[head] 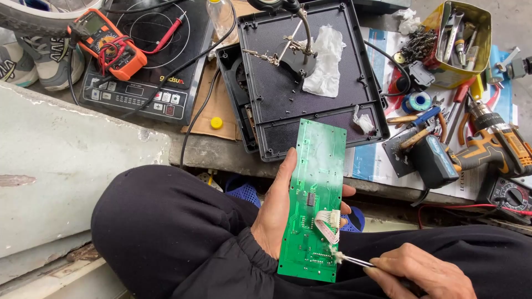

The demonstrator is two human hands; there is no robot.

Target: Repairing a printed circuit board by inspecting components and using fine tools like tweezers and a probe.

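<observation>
- Head view, lower centre: the left hand is closed round the edge of a long green rectangular circuit board, thumb along its left side and fingertips showing at its right edge, holding it upright over the lap.
- Lower right: the right hand pinches thin metal tweezers whose tip carries a small white cotton tuft touching the board beside a white ribbon cable.
- Upper centre, on the concrete surface: a black plastic cooker casing with crumpled white tissue lying on it.
- Upper left: a black induction cooktop bearing an orange multimeter.
- Upper right: a square yellow tin of tools; below it, an orange-and-black cordless drill.
</observation>
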